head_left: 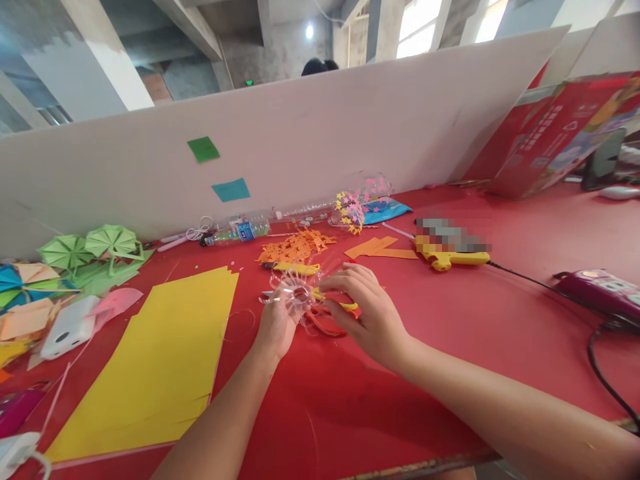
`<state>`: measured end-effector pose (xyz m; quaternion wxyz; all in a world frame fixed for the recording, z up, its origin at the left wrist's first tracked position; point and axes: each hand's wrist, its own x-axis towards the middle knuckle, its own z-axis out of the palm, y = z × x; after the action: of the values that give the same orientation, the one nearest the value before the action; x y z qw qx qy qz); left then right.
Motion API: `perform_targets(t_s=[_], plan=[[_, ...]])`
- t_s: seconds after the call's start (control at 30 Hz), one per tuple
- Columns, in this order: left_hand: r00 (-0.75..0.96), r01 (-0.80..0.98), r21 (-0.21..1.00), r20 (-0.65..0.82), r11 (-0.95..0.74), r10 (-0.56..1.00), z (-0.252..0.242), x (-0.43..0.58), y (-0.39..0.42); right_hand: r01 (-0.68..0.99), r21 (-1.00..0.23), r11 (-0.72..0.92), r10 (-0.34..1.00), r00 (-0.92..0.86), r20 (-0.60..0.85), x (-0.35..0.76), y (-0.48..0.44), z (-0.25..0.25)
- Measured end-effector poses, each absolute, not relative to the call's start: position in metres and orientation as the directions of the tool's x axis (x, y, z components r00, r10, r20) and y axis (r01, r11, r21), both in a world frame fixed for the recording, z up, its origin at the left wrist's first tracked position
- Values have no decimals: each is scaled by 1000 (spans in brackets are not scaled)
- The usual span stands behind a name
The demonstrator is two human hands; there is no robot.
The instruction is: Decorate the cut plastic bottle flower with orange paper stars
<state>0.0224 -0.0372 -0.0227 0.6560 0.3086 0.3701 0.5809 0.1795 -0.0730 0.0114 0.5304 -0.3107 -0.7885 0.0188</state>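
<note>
My left hand [278, 325] is closed around a clear plastic bottle piece [301, 293] whose cut edge fans out in thin, curling strips. My right hand [363, 303] reaches in from the right, thumb and fingers bent toward each other at the strips. The small bit between its fingertips is hard to see. Behind and below the hands lie scissors [345, 308] with yellow-and-red handles, partly hidden by the plastic and my fingers. Just beyond, a yellow-handled cutter [297, 268] rests on the red table [360, 407].
Yellow paper sheets [165, 353] lie at left, beside green folded paper umbrellas [113, 241]. Orange paper scraps [300, 247] and a plastic bottle [245, 229] sit near the white partition [300, 133]. A yellow glue gun [445, 257] with a cord lies at right.
</note>
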Motion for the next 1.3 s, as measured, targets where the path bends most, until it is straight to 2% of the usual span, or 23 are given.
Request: perform_targets(t_s=[0.17,0.37,0.97,1.13,1.3], plan=[[55,-532,836,-125,135,991,-23,21,-37,472,-345,812,491,-231,840,180,-74,13],[46,-510,849,-135,140,990,-22,22,-37,516,-369,773,548,-252,798,180,-75,14],[50,-557,810,-183,180,982,-19,22,-37,508,-311,803,491,-269,829,181,-74,13],[21,-604,778,-199,171,980,-15,21,-36,526,-336,781,498,-200,844,182,-76,17],[7,-649,743,-207,162,978,-11,19,-35,505,-444,740,579,-143,803,181,-77,16]])
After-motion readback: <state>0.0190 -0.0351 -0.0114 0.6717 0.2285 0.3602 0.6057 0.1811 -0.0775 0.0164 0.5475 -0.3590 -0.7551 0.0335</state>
